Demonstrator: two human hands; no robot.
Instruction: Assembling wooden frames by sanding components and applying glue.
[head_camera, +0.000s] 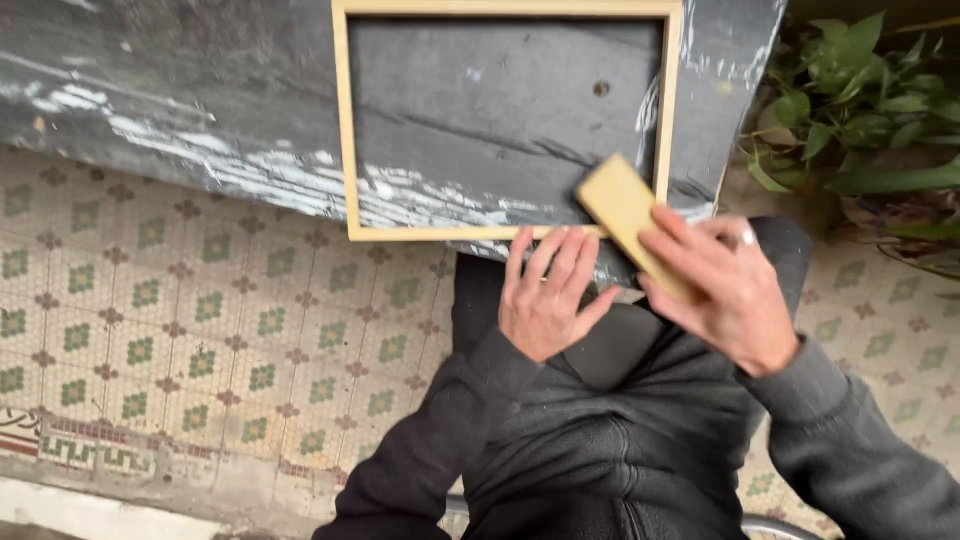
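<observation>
Fingers (690, 250) of right hand (725, 295) wrapped round tan sanding block (625, 215); left fingers (545, 262) spread flat, pinning wooden frame (345, 130) on counter (150, 80). Might slip, gouging wood beside fingertips.

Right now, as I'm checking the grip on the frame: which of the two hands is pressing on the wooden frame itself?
The left hand: its fingertips rest on the wooden frame's bottom rail. The right hand holds the yellow block instead.

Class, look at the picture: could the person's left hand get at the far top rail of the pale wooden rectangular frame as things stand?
Probably yes. The left hand rests at the pale wooden rectangular frame's near rail, and only bare dark painted board lies between.
</observation>
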